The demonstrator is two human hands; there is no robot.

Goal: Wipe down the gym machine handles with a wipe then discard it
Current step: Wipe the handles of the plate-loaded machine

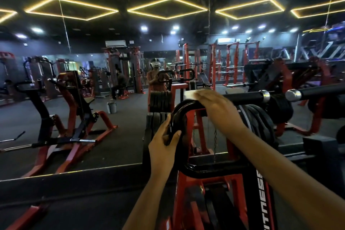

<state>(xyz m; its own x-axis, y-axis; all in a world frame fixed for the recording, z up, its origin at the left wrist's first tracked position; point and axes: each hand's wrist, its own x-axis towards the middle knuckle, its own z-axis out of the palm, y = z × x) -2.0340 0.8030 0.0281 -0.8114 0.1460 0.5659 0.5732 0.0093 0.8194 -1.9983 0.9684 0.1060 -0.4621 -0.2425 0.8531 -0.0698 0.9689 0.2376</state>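
Left hand [164, 143] closed around the left bend of the black handle [179, 110], thumb over the front, fingers wrapped behind; holding the loop steady, as it seems. Right hand [214, 105] laid flat on the top run of the same handle, palm down, fingers stretched to the left, pressing the white wipe [190, 94] against the bar. Only a corner of the wipe visible, past the fingertips; the rest hidden under the palm. Not a full grip there, more a press from above.

Handle shaped as a rounded loop: top run lying left to right, then curving down at the left into the part under the left hand, then across the red frame [211, 188] below. So long axis under the right hand horizontal, under the left hand nearly upright.

Probably in the middle of wiping, top run in hand now. Next stretch likely the left bend, lying left and below the wipe, just beside the fingertips. Right hand nearer to it with the wipe, but the left hand sitting exactly on that place, so a shift of the left hand likely needed first. No bin recognised with certainty; a grey bucket [111, 107] on the floor far off to the left.
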